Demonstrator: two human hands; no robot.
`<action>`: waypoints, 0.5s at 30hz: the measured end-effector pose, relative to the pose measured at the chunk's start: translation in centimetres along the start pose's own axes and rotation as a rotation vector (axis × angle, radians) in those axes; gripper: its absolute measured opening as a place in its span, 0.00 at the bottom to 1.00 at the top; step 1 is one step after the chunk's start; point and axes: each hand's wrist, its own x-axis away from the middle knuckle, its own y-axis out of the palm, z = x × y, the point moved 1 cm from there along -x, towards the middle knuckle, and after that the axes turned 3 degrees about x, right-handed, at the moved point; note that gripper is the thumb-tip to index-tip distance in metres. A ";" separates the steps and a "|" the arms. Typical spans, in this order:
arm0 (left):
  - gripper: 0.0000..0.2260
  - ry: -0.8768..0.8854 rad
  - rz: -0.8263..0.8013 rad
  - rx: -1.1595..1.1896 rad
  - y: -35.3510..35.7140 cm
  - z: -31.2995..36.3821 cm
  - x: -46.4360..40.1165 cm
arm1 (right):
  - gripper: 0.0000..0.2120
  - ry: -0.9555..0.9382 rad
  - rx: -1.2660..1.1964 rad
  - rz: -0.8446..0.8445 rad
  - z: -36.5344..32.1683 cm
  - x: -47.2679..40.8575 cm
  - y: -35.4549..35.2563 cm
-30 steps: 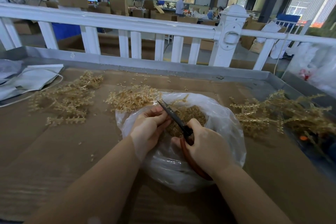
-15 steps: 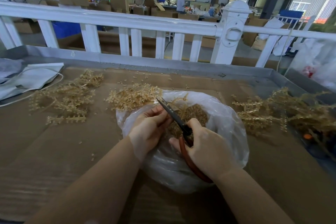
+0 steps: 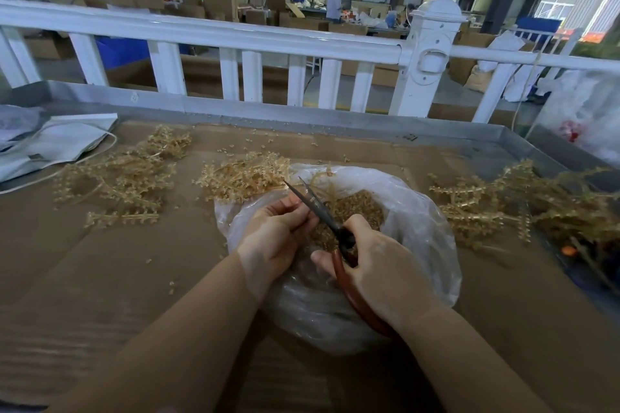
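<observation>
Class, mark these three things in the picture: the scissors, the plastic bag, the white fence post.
scissors [image 3: 320, 213]: head view, on the dark blades.
plastic bag [image 3: 419, 211]: head view, on its right wall.
white fence post [image 3: 432, 57]: head view, on the post's upper face.

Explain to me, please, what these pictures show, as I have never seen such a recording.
No machine here: a person works with bare hands, filmed by a camera worn on the head, looking down. The right hand grips scissors with reddish handles, blades slightly apart. The left hand bunches its fingers at the blades; what they hold, if anything, is hidden. Both work over a clear plastic bag of small tan cut pieces. Piles of tan plastic sprigs lie on the cardboard-covered table, left, behind and right of the bag. A white railing stands beyond.
</observation>
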 end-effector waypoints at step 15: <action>0.10 0.024 0.046 -0.021 0.2 -0.2 0.1 | 0.21 -0.017 0.140 0.025 0.2 0.4 -0.3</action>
